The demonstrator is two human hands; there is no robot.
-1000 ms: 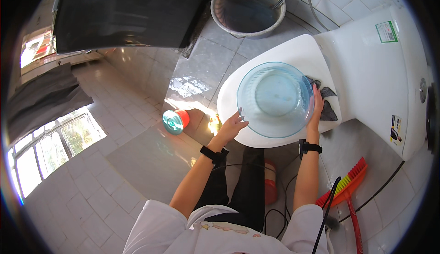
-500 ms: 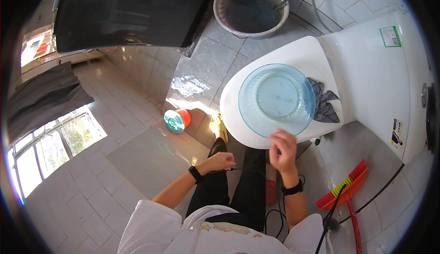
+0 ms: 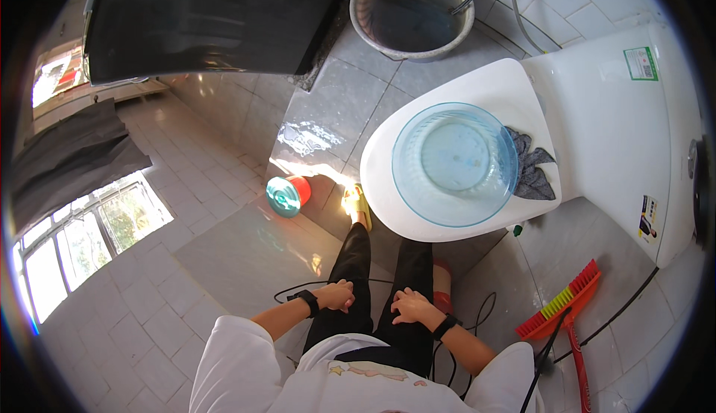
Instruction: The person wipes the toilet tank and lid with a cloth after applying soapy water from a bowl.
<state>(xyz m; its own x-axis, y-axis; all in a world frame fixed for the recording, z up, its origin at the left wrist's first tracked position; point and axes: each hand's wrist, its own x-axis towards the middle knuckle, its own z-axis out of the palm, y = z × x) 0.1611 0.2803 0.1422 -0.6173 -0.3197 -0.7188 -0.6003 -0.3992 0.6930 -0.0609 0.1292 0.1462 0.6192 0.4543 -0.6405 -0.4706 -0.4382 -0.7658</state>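
My left hand (image 3: 335,295) rests on my left thigh with its fingers curled in, and nothing shows in it. A thin black cord passes by it. On my right thigh lies my right hand (image 3: 412,307), empty, its fingers apart and slightly bent. Both wrists wear black bands. Ahead, a clear bluish basin (image 3: 455,156) sits on the closed white lid (image 3: 384,197) of a toilet. A crumpled grey cloth (image 3: 531,178) lies on the lid against the basin's right side. Neither hand touches the basin or the cloth.
A large bucket of dark water (image 3: 410,10), with a hose in it, stands behind the toilet (image 3: 611,130). A small red-and-teal bucket (image 3: 288,195) is at left by my foot. An orange broom head (image 3: 559,309) with red and yellow bristles leans at right. Black cords run nearby.
My right hand has drawn back from the basin's near rim to my right thigh. The left hand has moved slightly left and down onto my thigh. Basin and cloth have stayed put.
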